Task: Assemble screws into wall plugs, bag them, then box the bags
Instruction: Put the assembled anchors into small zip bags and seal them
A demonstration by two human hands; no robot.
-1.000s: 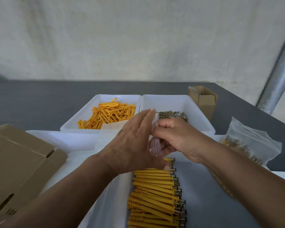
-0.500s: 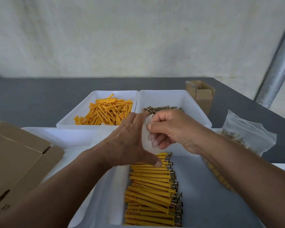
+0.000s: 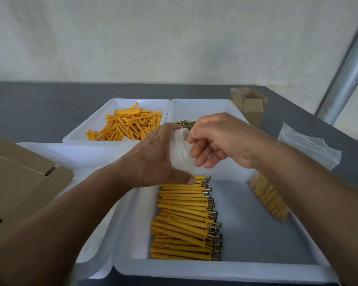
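Note:
Both hands hold a small clear plastic bag (image 3: 181, 153) above the near white tray (image 3: 215, 269). My left hand (image 3: 153, 159) grips the bag's left side, thumb low by the plugs. My right hand (image 3: 217, 141) pinches its top edge with thumb and forefinger. The bag looks empty. Below lies a neat row of yellow wall plugs with screws in them (image 3: 184, 219). A far left tray holds loose yellow plugs (image 3: 126, 124). The far right tray (image 3: 205, 106) holds loose screws (image 3: 185, 123), mostly hidden by my hands.
A flat cardboard box (image 3: 19, 178) lies at the left. A small open carton (image 3: 249, 106) stands at the back right. Clear bags (image 3: 310, 147) lie at the right, and a filled bag of plugs (image 3: 269, 199) rests beside my right forearm. A metal pole (image 3: 347, 73) rises far right.
Both hands have lifted the bag slightly and drawn its top apart. My right hand shifted from the bag's middle to pinching its upper edge.

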